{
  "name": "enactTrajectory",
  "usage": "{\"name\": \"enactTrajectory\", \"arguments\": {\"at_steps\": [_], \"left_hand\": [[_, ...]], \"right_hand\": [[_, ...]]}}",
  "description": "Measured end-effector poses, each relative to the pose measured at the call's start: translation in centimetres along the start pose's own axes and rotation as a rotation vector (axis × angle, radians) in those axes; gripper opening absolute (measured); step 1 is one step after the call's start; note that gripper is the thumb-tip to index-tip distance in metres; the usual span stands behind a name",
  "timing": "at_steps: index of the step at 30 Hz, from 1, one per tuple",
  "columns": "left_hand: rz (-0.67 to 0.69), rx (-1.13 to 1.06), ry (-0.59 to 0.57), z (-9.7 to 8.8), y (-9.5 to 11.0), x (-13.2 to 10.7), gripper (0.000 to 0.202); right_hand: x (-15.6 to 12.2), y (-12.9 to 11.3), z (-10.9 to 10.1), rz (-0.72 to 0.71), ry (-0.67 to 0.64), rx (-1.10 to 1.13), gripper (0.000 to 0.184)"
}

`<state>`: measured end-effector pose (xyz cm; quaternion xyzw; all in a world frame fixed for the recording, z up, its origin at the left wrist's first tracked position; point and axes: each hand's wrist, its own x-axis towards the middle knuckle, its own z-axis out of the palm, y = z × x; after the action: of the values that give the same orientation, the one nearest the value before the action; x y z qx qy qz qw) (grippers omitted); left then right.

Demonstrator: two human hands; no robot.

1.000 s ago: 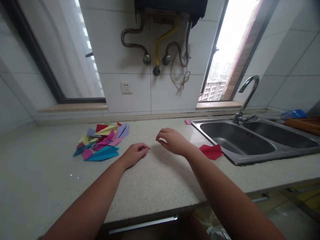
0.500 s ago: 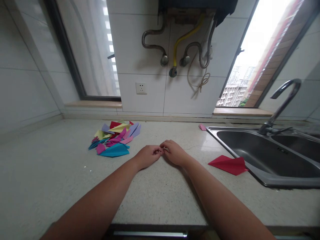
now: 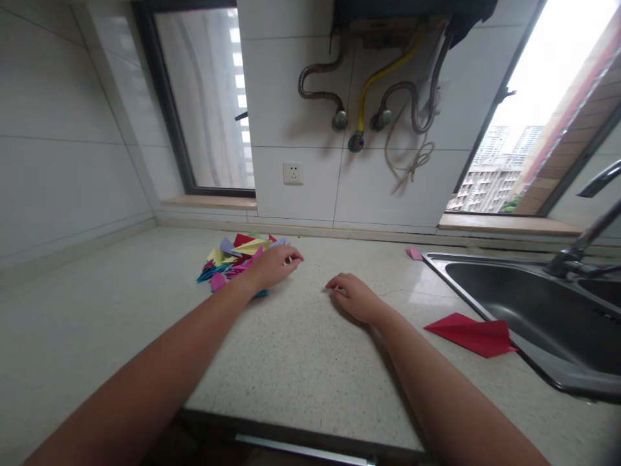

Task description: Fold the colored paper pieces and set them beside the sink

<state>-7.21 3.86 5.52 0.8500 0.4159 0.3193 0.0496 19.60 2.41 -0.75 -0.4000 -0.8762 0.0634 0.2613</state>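
My left hand [image 3: 279, 265] hovers at the right edge of a pile of folded paper planes [image 3: 250, 246] on the counter. Its fingers curve loosely, a gap shows between them and the thumb, and nothing is visible in it. The forearm and hand hide part of the pile, which is pink, yellow, purple, red and blue. My right hand [image 3: 353, 296] rests on the countertop near the middle, fingers loosely bent and slightly apart, with no object seen in it. To its right lies a red paper plane [image 3: 468, 333], its tail against the sink rim.
A steel sink [image 3: 466, 294] with a tap [image 3: 577, 246] is set into the counter [image 3: 301, 362] on the right. By its back corner lies a small pink folded paper [image 3: 414, 253]. Hoses, a yellow pipe [image 3: 376, 81] and a socket [image 3: 293, 173] are on the tiled wall.
My hands were together at the middle of the counter; now they are apart. The left has gone left and away from me to the pile. The camera view has turned somewhat left.
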Motion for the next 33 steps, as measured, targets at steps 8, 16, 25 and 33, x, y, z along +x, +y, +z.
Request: {"name": "enactTrajectory", "arguments": {"at_steps": [8, 16, 25, 33], "left_hand": [[-0.409, 0.211, 0.215, -4.0, -9.5, -1.2, 0.026], [-0.424, 0.533, 0.118, -1.3, -10.9, -3.1, 0.033], [-0.384, 0.516, 0.04, -1.3, -11.8, -3.4, 0.024], [-0.302, 0.428, 0.06, -1.0, -12.2, -3.3, 0.013]], "right_hand": [[0.3, 0.1, 0.0, -0.028, 0.003, 0.003, 0.022], [0.2, 0.5, -0.3, -0.02, 0.017, 0.011, 0.022], [0.2, 0.2, -0.4, -0.006, -0.008, 0.02, 0.023], [-0.1, 0.0, -0.5, 0.019, -0.007, 0.053, 0.023]]}}
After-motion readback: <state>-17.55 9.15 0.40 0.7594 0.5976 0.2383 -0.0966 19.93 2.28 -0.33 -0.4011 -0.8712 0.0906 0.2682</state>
